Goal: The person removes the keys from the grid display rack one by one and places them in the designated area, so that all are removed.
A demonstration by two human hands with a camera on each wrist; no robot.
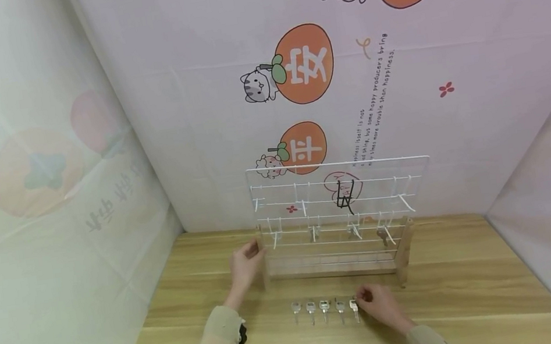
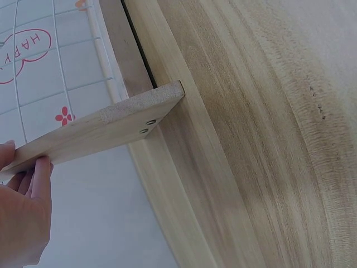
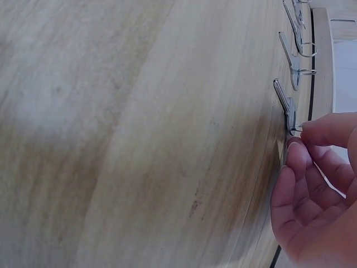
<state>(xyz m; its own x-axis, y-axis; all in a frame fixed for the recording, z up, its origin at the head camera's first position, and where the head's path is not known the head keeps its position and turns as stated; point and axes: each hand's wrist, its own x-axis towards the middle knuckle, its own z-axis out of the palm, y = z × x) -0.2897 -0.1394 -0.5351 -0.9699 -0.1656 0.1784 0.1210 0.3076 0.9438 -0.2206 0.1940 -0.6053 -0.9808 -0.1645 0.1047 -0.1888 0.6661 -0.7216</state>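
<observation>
In the head view, a white wire grid rack (image 1: 338, 164) with wooden side posts stands towards the back of the table. My left hand (image 1: 246, 265) grips its left wooden post (image 2: 95, 131), thumb on one side and fingers on the other. Several silver keys (image 1: 324, 307) with rings lie in a row in front of the rack. At the row's right end, my right hand (image 1: 382, 305) pinches the ring of the last key (image 3: 285, 103) between thumb and fingertips. That key's blade points towards the table's front. Another key (image 1: 382, 235) hangs on a lower right hook.
White hooks (image 1: 404, 202) stick out from the grid at two heights. A black wire hook (image 1: 345, 200) hangs in the upper middle. Printed cloth (image 1: 206, 129) walls in the wooden table (image 1: 463, 263) at the back and sides.
</observation>
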